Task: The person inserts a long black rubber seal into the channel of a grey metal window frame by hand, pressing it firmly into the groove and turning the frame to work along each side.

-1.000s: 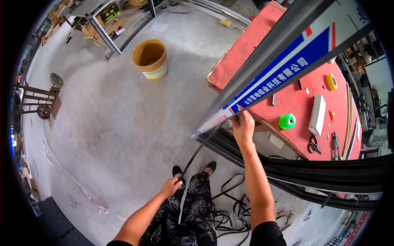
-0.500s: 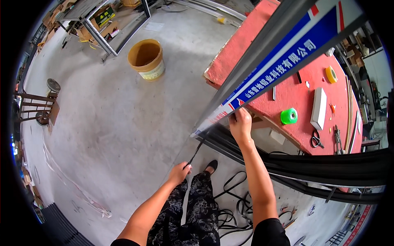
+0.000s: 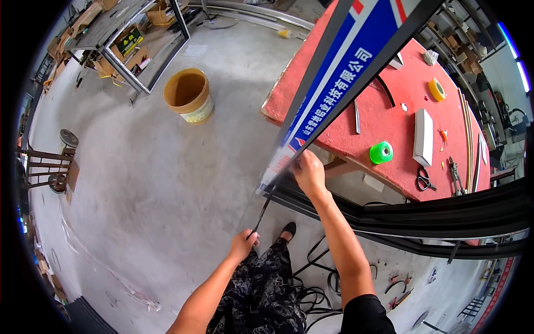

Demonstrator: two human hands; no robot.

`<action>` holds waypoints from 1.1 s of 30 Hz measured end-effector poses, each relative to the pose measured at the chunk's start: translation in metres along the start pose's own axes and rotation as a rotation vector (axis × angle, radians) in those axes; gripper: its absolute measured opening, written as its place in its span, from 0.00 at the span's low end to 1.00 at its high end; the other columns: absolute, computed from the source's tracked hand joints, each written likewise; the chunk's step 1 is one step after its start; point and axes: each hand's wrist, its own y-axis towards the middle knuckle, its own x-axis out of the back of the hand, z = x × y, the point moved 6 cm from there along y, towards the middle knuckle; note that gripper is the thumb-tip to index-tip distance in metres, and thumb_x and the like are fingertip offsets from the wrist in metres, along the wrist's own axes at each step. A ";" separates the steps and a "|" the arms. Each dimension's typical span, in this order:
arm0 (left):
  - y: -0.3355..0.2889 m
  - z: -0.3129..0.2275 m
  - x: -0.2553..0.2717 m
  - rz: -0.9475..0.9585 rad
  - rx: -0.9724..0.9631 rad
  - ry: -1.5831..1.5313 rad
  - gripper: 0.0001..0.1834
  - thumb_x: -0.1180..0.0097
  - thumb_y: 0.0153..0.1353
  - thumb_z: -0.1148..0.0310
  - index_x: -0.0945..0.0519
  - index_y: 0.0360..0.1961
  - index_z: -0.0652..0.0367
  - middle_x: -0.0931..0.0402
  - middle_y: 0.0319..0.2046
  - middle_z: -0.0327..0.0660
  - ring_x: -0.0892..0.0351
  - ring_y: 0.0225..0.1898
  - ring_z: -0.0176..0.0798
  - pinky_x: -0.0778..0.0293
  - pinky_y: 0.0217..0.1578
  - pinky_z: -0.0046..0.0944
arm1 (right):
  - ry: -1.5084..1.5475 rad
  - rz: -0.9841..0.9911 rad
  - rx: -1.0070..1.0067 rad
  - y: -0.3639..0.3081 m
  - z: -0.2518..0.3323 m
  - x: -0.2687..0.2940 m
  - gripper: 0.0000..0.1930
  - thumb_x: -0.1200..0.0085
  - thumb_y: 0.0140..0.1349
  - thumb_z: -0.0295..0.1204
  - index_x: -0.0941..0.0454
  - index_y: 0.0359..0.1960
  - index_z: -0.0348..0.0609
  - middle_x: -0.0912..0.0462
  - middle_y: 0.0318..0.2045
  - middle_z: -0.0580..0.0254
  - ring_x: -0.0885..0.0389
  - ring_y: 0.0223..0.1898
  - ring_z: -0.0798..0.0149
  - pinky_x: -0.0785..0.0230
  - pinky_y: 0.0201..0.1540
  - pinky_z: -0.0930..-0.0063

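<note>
A long aluminium profile (image 3: 334, 83) with blue, white and red protective film slants from the upper right down to a corner in front of me. Dark edging runs along its side. From near that corner a thin black rubber strip (image 3: 264, 210) stretches down to my left hand (image 3: 243, 245), which is closed on it above my leg. My right hand (image 3: 309, 173) is closed against the profile's lower edge, a little above the corner. Its fingertips are hidden, so I cannot see what they pinch. Black frame bars (image 3: 400, 218) extend right from the corner.
A red-topped table (image 3: 397, 133) carries a green spool (image 3: 381, 152), a white box (image 3: 423, 137), yellow tape (image 3: 436, 89), scissors (image 3: 425, 179) and pliers (image 3: 456, 175). Loose black strip (image 3: 311, 295) coils by my feet. Left stand a yellow-brown bucket (image 3: 189, 97) and an overturned stool (image 3: 47, 161).
The right hand has slid slightly down along the profile toward the corner. The profile stands steeper in view as the view has shifted. The left hand still grips the strip.
</note>
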 end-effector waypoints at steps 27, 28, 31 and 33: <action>0.000 -0.014 -0.012 0.060 0.057 -0.049 0.10 0.50 0.68 0.72 0.24 0.45 0.68 0.19 0.34 0.42 0.18 0.35 0.36 0.22 0.43 0.37 | -0.047 0.008 -0.100 -0.028 -0.034 -0.026 0.09 0.42 0.55 0.27 0.28 0.35 0.40 0.21 0.29 0.51 0.22 0.35 0.44 0.28 0.39 0.53; -0.001 -0.015 -0.014 0.060 0.051 -0.062 0.10 0.50 0.68 0.72 0.24 0.44 0.68 0.19 0.34 0.42 0.18 0.35 0.36 0.22 0.43 0.37 | -0.031 0.018 -0.128 -0.032 -0.029 -0.023 0.10 0.42 0.56 0.29 0.28 0.36 0.40 0.20 0.30 0.51 0.21 0.36 0.45 0.28 0.39 0.53; -0.003 -0.015 -0.011 0.057 0.046 -0.056 0.11 0.49 0.68 0.69 0.23 0.44 0.65 0.19 0.34 0.40 0.19 0.35 0.35 0.23 0.41 0.35 | -0.049 0.028 -0.179 -0.024 -0.024 -0.015 0.10 0.41 0.57 0.32 0.26 0.36 0.41 0.19 0.29 0.53 0.21 0.36 0.48 0.28 0.38 0.56; -0.010 -0.016 -0.012 0.059 0.053 -0.033 0.11 0.49 0.68 0.68 0.22 0.45 0.64 0.19 0.34 0.39 0.19 0.35 0.34 0.24 0.40 0.34 | -0.067 -0.056 -0.155 -0.014 -0.012 -0.001 0.09 0.40 0.56 0.31 0.26 0.34 0.42 0.19 0.28 0.54 0.20 0.35 0.49 0.28 0.36 0.57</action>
